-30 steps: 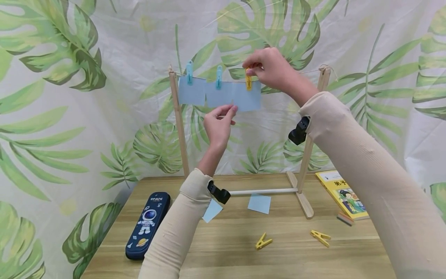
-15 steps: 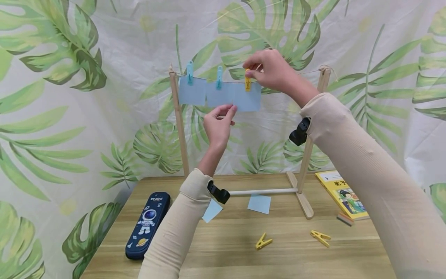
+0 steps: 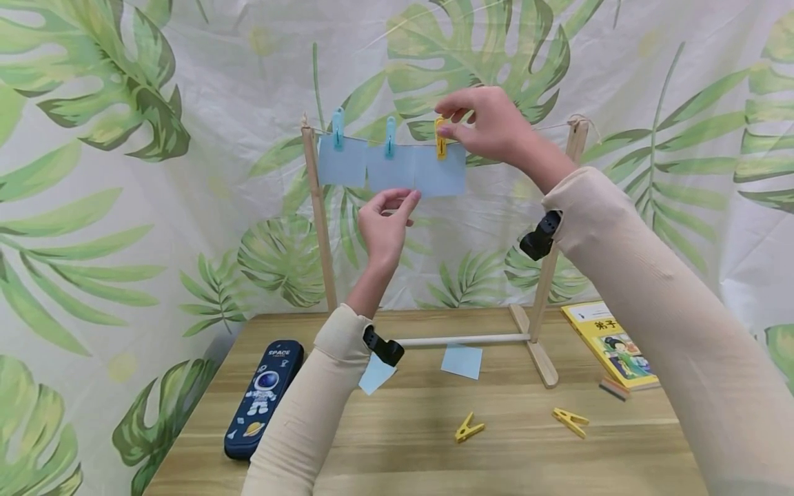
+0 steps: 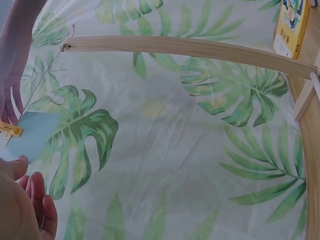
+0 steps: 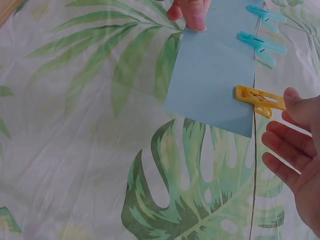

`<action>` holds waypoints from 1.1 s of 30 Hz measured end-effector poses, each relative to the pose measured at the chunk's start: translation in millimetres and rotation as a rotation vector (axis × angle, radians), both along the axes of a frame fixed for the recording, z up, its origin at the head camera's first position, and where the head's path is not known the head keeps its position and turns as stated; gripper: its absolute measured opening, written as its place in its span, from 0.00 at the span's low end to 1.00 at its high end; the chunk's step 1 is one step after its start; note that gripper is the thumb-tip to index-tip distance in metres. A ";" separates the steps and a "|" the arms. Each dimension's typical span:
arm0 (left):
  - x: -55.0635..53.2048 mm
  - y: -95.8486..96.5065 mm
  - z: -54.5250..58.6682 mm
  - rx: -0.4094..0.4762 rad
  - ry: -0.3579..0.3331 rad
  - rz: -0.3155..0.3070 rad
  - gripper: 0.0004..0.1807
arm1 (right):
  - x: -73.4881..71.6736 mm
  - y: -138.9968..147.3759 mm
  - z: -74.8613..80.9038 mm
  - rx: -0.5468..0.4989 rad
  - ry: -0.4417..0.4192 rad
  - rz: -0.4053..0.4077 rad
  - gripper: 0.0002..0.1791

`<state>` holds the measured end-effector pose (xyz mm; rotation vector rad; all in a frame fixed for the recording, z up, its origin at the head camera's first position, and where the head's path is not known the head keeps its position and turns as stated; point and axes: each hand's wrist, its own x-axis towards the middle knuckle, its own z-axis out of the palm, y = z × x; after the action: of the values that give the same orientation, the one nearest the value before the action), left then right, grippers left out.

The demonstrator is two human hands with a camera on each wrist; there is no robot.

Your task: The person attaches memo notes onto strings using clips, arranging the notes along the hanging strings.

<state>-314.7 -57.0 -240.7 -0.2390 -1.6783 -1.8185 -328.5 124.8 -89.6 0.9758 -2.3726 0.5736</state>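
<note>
Three light-blue paper squares hang side by side on a string between two wooden posts. Two blue clothespins point(image 3: 390, 138) clip the left and middle squares. A yellow clothespin point(image 5: 252, 95) grips the top edge of the right paper square point(image 3: 440, 176) at the string. My left hand point(image 3: 384, 224) pinches that square's lower left corner between thumb and fingers. My right hand point(image 3: 490, 127) is at the yellow clothespin's upper end, the thumb against it and the other fingers point(image 5: 287, 145) spread loosely away from it.
Two yellow clothespins point(image 3: 469, 428) and a loose blue paper square point(image 3: 462, 362) lie on the wooden table point(image 3: 422, 461), with another blue square point(image 3: 376, 375) partly behind my left wrist. A navy pencil case point(image 3: 263, 399) is at left. A yellow book point(image 3: 614, 344) lies at right beside the rack's foot.
My right hand has loosened its pinch on the yellow clothespin and shifted slightly right, while the clothespin stays on the string. My left hand has barely moved, still at the paper's corner.
</note>
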 end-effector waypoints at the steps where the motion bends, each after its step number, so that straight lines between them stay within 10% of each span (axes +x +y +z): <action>1: 0.9 -1.1 -1.8 -0.001 0.004 -0.005 0.12 | 1.8 2.4 -1.1 -0.009 0.003 0.001 0.19; 16: 15.7 -23.8 -65.6 -0.222 -0.182 -0.089 0.10 | 25.3 63.5 -61.2 -0.101 0.128 0.099 0.17; 33: 23.3 -15.8 -169.7 -0.731 -0.379 -0.326 0.10 | 45.7 86.4 -227.8 0.032 0.010 0.255 0.18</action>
<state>-291.4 -72.9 -410.3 -0.5229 -2.6698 -1.4379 -282.8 211.3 -317.3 1.3037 -2.2705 0.6230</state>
